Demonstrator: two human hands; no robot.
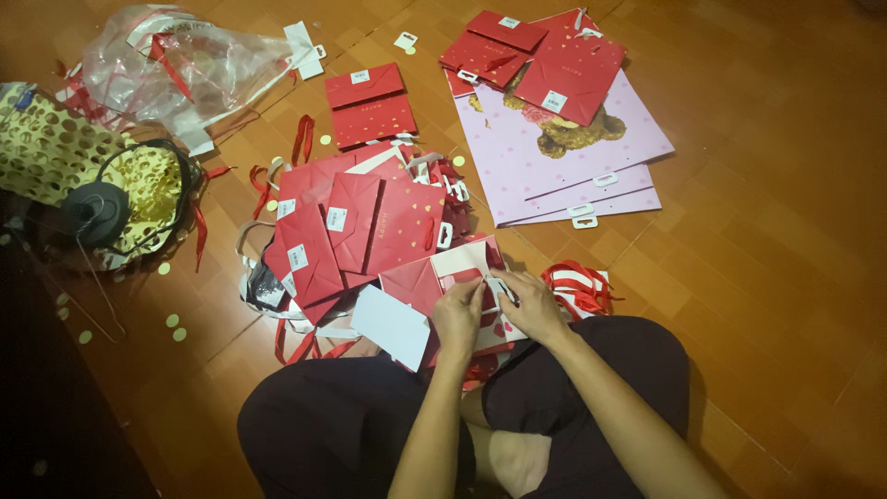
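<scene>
A wooden parquet floor [758, 277] lies strewn with red gift bags. The left hand [457, 319] and right hand [531, 305], fingers pinched, grip a red-and-white paper bag [453, 268] on the lap, seemingly mid-assembly at its rim; threading the handle looks next, calling for fine fingertip control.

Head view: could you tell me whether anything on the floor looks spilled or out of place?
Yes. Small round gold paper dots lie scattered loose on the brown wooden floor, near the gold perforated paper sheet, like spilled punch-outs. Loose red ribbons trail untidily around the heap of red paper gift bags.
</scene>
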